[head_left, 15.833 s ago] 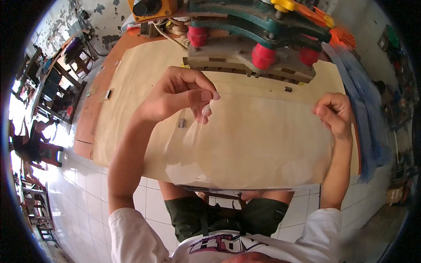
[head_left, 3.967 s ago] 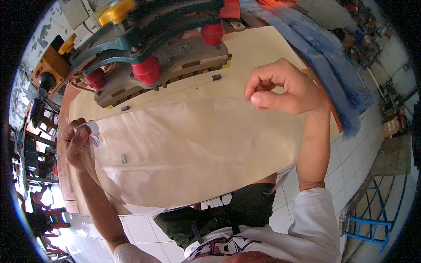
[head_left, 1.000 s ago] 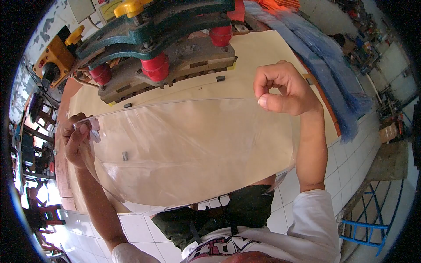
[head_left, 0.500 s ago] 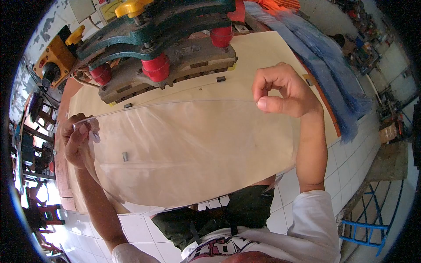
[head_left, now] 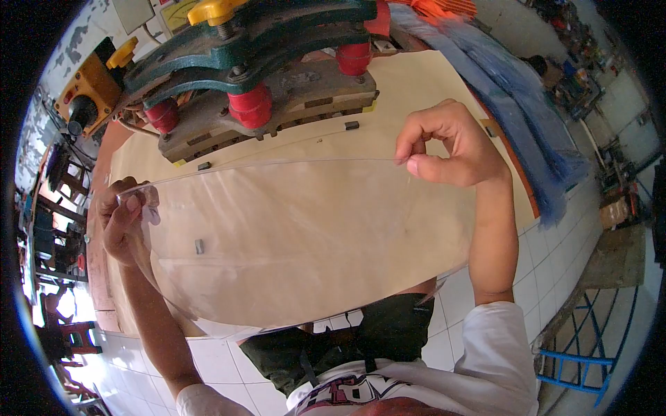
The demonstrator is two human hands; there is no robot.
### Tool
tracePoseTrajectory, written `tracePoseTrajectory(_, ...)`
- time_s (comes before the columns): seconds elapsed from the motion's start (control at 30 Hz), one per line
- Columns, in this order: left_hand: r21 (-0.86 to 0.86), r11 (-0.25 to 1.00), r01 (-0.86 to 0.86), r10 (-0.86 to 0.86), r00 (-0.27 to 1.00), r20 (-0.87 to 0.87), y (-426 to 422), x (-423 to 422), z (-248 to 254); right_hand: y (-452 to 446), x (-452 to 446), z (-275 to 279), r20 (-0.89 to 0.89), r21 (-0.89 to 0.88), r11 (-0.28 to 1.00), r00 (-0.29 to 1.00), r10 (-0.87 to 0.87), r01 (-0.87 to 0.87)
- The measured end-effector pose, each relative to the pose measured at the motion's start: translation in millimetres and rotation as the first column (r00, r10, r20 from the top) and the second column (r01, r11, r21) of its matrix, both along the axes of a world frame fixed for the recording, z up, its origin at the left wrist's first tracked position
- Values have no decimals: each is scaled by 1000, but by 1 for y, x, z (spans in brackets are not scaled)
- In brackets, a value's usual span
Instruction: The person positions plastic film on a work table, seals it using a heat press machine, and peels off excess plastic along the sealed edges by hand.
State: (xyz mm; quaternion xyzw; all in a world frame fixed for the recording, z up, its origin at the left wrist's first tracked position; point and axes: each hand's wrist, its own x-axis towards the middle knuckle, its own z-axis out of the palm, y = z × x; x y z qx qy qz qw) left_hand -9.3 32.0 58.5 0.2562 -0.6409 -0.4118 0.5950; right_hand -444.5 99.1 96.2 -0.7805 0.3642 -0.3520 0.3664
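holding clear plastic sheet spread between both hands, over cream cover; clamping its far left corner in left hand, thumb against fingers; pinching its far edge in right hand, thumb and forefinger together on it; with small grey block right of and nearer than left hand; with green press beyond, between hands; with blue sheeting right of right hand

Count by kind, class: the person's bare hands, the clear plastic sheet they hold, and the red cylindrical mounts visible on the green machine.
Left hand and right hand: 2
Clear plastic sheet: 1 (layers unclear)
Red cylindrical mounts: 3
Total: 6
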Motion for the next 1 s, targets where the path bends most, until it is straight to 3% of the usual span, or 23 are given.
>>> tracePoseTrajectory(0.47,-13,1000,6,-5,1000,23,3,-2,5,-1,-3,-2,-21,-55,998,1000,17,-18)
tracePoseTrajectory(0.57,20,997,-70,69,996,57,7,-3,6,-1,-2,0,-37,-53,998,999,16,-18)
tracePoseTrajectory(0.67,40,996,-83,84,996,-18,5,-4,4,0,0,1,-18,-70,997,1000,17,-18)
tracePoseTrajectory(0.83,5,1000,16,-16,1000,13,1,0,3,-1,-1,1,-25,-57,998,1000,18,-19)
tracePoseTrajectory(1.0,24,1000,4,-4,1000,1,3,0,3,-1,-1,0,-18,-71,997,1000,20,-22)
